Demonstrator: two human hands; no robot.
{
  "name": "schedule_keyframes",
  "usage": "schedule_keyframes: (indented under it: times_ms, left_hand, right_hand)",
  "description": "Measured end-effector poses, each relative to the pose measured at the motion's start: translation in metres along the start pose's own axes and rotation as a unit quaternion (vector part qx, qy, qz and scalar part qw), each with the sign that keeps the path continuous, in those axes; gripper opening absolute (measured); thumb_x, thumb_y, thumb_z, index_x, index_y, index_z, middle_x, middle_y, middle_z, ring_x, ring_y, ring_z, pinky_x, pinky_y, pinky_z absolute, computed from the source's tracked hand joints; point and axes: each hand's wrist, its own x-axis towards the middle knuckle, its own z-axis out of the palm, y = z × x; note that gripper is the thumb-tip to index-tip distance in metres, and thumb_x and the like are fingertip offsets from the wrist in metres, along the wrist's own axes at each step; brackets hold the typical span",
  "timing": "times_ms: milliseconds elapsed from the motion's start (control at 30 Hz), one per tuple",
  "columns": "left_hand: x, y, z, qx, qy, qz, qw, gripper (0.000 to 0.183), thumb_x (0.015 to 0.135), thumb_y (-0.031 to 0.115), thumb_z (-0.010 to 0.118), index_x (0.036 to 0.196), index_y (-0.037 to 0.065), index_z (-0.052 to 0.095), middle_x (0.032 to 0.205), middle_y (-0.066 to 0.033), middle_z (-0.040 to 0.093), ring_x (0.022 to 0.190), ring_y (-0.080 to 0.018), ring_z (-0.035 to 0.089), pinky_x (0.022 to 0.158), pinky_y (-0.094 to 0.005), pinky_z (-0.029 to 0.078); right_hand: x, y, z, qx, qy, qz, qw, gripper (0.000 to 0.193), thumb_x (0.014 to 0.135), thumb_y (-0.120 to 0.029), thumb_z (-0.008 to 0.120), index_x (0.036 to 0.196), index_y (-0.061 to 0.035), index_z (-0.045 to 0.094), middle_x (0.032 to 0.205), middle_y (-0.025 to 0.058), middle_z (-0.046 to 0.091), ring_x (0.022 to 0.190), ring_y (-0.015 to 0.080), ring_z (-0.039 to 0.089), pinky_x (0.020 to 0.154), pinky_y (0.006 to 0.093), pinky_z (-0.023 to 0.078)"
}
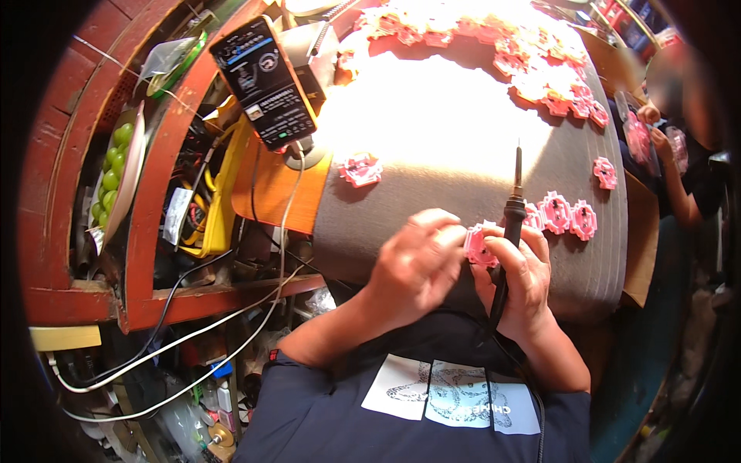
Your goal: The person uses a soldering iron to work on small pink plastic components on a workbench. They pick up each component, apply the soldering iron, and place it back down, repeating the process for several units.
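Observation:
In my right hand [525, 274] a black soldering iron [514, 224] stands upright, its metal tip pointing away from me. The thumb and fingers of that hand also grip a pink plastic part [480, 247]. Close by on the left is my left hand [417, 258], slightly blurred, its fingers bent together toward that part. Whatever it may pinch is too small to see. Just beyond my right hand, several similar pink parts [555, 213] with dark centres lie in a row. Single ones rest farther left [360, 170] and right [604, 174].
Many pink parts [532, 62] are spread along the far side of the grey work surface [401, 204], under glaring light. A phone [262, 81] stands at the left, its white cable [289, 201] hanging down. Grapes [112, 174] lie on a shelf. Another person's hands [660, 139] hold pink parts at right.

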Motion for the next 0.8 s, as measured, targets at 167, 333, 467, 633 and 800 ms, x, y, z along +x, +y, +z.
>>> schedule_keyframes:
  times_ms: [167, 333, 467, 633, 800]
  left_hand:
    - [0.008, -0.047, -0.042, 0.281, 0.068, -0.078, 0.954, 0.035, 0.086, 0.005, 0.081, 0.12, 0.002, 0.07, 0.122, -0.0187, 0.065, 0.111, -0.0378, 0.063, 0.095, -0.0453, 0.054]
    - [0.011, -0.042, -0.039, 0.259, -0.013, -0.09, 0.962, 0.027, 0.082, 0.013, 0.086, 0.104, 0.003, 0.073, 0.125, -0.016, 0.064, 0.11, -0.0368, 0.059, 0.099, -0.0489, 0.049]
    - [0.009, -0.014, -0.006, 0.187, -0.036, -0.014, 0.982, 0.028, 0.079, 0.007, 0.088, 0.103, 0.004, 0.074, 0.12, -0.0169, 0.066, 0.109, -0.0382, 0.06, 0.095, -0.0471, 0.052]
    - [0.01, 0.007, 0.019, 0.099, -0.074, 0.009, 0.992, 0.026, 0.081, 0.007, 0.086, 0.104, 0.003, 0.075, 0.122, -0.0161, 0.068, 0.11, -0.0379, 0.062, 0.094, -0.0474, 0.053]
    - [0.011, 0.011, 0.021, 0.069, -0.101, 0.019, 0.992, 0.023, 0.082, 0.005, 0.084, 0.102, 0.001, 0.074, 0.122, -0.0162, 0.068, 0.11, -0.0379, 0.063, 0.096, -0.0474, 0.053]
  right_hand:
    - [0.009, 0.003, 0.001, -0.049, -0.002, 0.005, 0.999, 0.043, 0.077, 0.002, 0.076, 0.118, -0.0064, 0.067, 0.11, 0.0104, 0.075, 0.101, 0.0349, 0.067, 0.089, 0.0458, 0.049]
    - [0.008, 0.02, -0.017, -0.142, 0.004, 0.034, 0.989, 0.047, 0.078, 0.004, 0.073, 0.124, -0.0057, 0.066, 0.106, 0.0124, 0.073, 0.101, 0.037, 0.066, 0.089, 0.0464, 0.047]
    - [0.0, 0.025, -0.027, -0.131, 0.046, 0.043, 0.989, 0.043, 0.083, 0.003, 0.074, 0.124, -0.0034, 0.064, 0.107, 0.0163, 0.072, 0.097, 0.0386, 0.064, 0.088, 0.0493, 0.048]
    - [-0.009, 0.01, -0.015, 0.017, 0.035, 0.008, 0.999, 0.049, 0.081, 0.006, 0.076, 0.127, -0.003, 0.062, 0.106, 0.0157, 0.07, 0.092, 0.039, 0.065, 0.083, 0.047, 0.053]
    - [-0.013, 0.01, -0.016, -0.001, 0.016, 0.014, 1.0, 0.049, 0.081, 0.011, 0.075, 0.124, -0.0046, 0.059, 0.103, 0.0139, 0.07, 0.085, 0.0353, 0.066, 0.081, 0.0461, 0.052]
